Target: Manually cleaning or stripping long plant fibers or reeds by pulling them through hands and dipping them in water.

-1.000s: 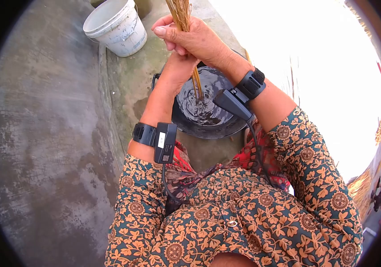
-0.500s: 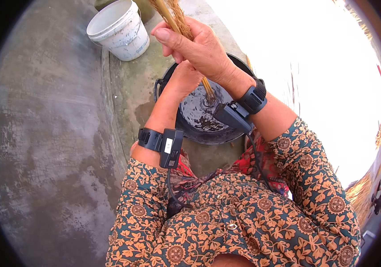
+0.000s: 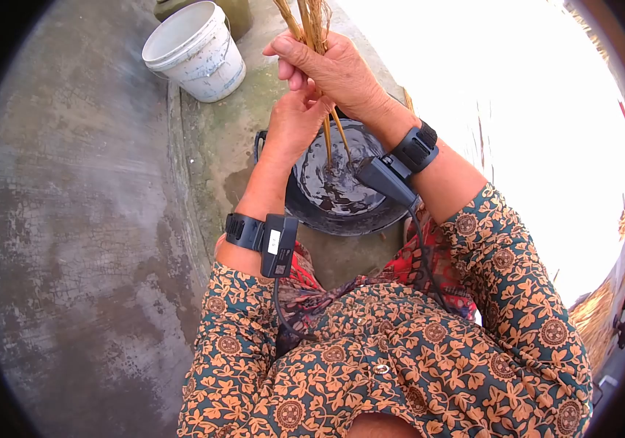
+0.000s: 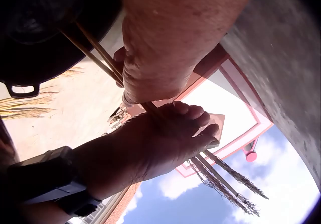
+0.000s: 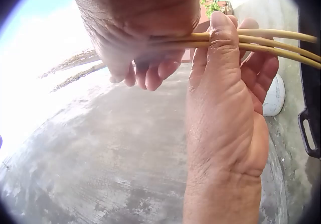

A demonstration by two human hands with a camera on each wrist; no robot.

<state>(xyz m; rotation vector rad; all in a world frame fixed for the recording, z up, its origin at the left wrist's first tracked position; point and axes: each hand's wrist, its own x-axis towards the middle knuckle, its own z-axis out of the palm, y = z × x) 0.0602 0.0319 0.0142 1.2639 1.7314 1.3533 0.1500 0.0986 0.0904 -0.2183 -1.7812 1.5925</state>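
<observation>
Stalks [image 3: 314,25]: lower ends in the water [image 3: 338,191] inside the black tub's [image 3: 356,225] rim, upper ends cut off in the head view. Right hand [image 3: 343,79]: fingers clamped round the stalks, blurred in the right wrist view. Left hand [image 3: 296,124]: thumb and fingers pinching them lower down. Tub's far rim largely hidden. White bucket [image 3: 212,73] beyond its far left edge.

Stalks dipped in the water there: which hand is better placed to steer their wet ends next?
Probably the left hand: it pinches the stalks lower down, nearer the water in the black basin. The right hand holds them farther up, better for steadying the top.
</observation>
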